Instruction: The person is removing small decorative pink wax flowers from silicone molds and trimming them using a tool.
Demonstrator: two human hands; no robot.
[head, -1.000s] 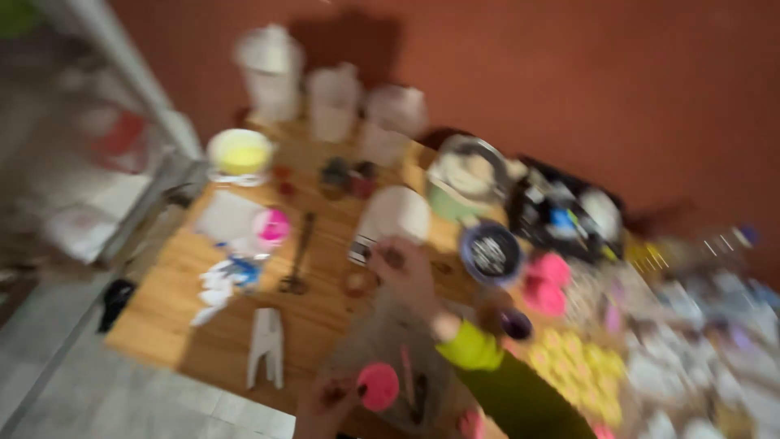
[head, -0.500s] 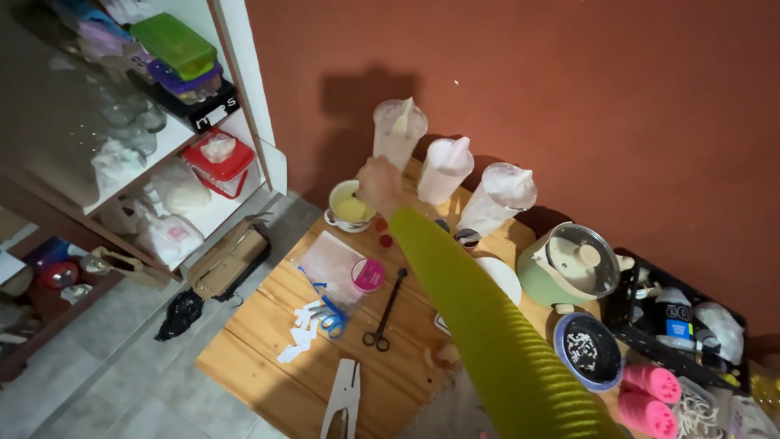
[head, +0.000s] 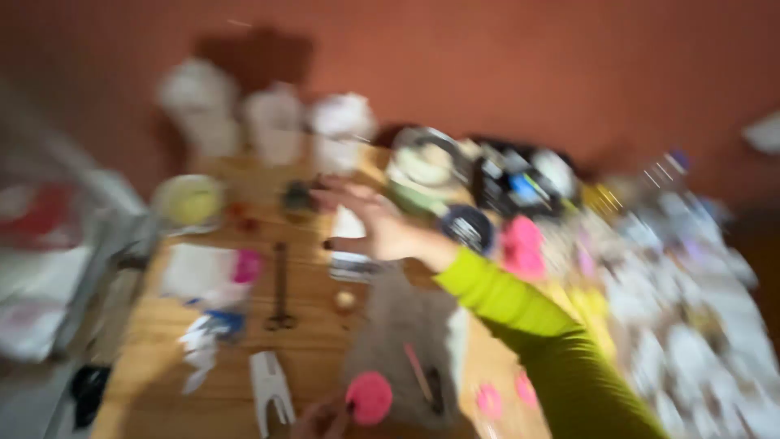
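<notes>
Frame heavily motion-blurred. Nearest, bottom edge: left hand [head: 318, 420] touching a pink round piece [head: 369, 398]; can't tell if it's gripping, mostly cropped. Piece sits at the near end of a grey cloth [head: 406, 341] on the wooden table [head: 309, 358]. White clip-like tool [head: 270, 392] just left of it. Further out: right hand [head: 370, 221], lime-green sleeve [head: 528, 325], fingers spread wide, holding nothing, hovering over mid-table near a small dark jar [head: 297, 197]. Scissors [head: 281, 284] to its left. Far edge: three white containers [head: 272, 122] against the red wall.
</notes>
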